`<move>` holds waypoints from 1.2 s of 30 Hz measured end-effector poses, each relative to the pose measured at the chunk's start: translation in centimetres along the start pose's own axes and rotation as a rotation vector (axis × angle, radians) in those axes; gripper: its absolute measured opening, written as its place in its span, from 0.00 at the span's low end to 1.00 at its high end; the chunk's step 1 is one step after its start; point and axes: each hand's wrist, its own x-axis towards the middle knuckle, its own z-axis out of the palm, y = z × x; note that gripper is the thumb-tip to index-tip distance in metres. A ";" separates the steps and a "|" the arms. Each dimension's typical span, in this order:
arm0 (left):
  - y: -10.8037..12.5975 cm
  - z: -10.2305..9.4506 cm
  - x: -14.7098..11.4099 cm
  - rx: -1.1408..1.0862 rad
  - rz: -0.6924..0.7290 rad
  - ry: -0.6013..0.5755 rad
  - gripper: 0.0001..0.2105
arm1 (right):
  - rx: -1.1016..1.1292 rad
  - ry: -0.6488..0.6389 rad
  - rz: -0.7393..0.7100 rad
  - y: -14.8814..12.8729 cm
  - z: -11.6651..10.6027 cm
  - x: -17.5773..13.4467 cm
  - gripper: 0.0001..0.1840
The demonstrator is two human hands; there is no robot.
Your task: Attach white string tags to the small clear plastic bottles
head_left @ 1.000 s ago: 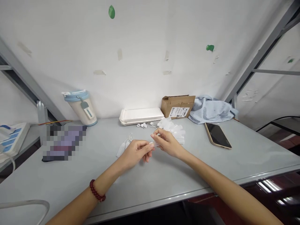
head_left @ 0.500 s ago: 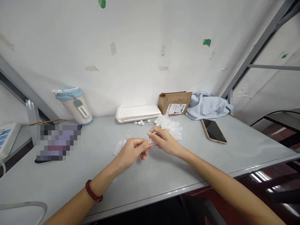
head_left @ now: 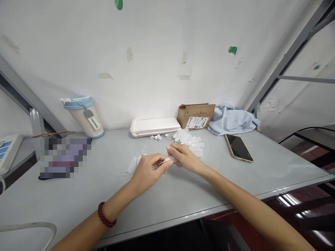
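Note:
Over the middle of the table, my right hand (head_left: pixel 184 157) is closed in a pinch around a small translucent white plastic tube (head_left: pixel 170 159). My left hand (head_left: pixel 149 169), with a dark red bead bracelet on its wrist, has its thumb and fingers closed at the tube's left end. Part of the tube is hidden by the fingers. Just behind the left hand lies a flat whitish translucent piece (head_left: pixel 133 164) with a thin white string. A pile of similar translucent tubes (head_left: pixel 195 143) lies beyond the right hand. Several small white caps (head_left: pixel 157 137) are left of that pile.
Along the wall stand a blue-lidded tumbler (head_left: pixel 85 116), a stack of white trays (head_left: pixel 155 126), an opened cardboard box (head_left: pixel 196 116) and a crumpled light-blue cloth (head_left: pixel 231 120). A phone (head_left: pixel 239 148) lies at right. A blurred purple item (head_left: pixel 66 157) is at left.
My left fingers have shifted and opened slightly around the tube's left end, so more of the tube shows. My right hand has barely moved. The view has tilted a little.

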 end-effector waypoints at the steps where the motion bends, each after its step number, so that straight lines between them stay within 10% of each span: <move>1: 0.0 -0.1 0.1 -0.055 -0.038 0.000 0.13 | 0.001 0.013 -0.025 -0.1 0.0 -0.1 0.20; 14: -0.2 -0.9 0.9 -0.583 -0.362 -0.024 0.17 | -0.481 0.121 -0.357 0.2 -0.2 -0.1 0.15; 27: -0.7 -1.4 1.0 -0.402 -0.222 -0.059 0.18 | -0.519 0.079 -0.347 -0.1 -0.8 -0.1 0.13; 36: -1.4 -1.9 1.3 -0.285 -0.278 0.176 0.13 | -0.821 0.430 -0.403 0.7 -6.6 1.2 0.11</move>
